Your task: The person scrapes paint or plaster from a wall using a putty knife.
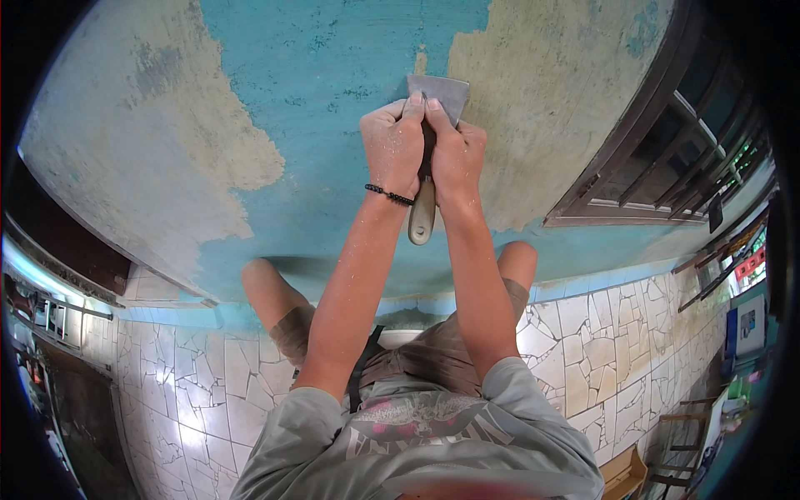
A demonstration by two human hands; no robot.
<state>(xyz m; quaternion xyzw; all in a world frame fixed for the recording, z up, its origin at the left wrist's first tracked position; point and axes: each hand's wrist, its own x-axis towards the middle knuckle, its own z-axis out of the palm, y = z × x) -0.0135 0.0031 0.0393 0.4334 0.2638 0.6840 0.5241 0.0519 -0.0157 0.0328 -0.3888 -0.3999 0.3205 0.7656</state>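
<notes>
In the head view, my left hand (395,145) and my right hand (459,150) together grip a paint scraper (445,94) with a wide metal blade and a long handle. Both thumbs press on the base of the blade. The handle's rounded end points down between my wrists. The blade's edge lies at the painted wall (325,131), beside a border between turquoise paint and a bare beige patch (525,125). Another bare patch (206,125) spreads on the left of the wall. Pale flecks dot my hands and forearms; a black beaded bracelet circles my left wrist.
A brown framed window (662,150) with bars is on the right. A dark doorway (62,231) lies at the left. Irregular white tiles cover the floor (581,356). A wooden box (625,472) stands at the lower right, near a table with things on it.
</notes>
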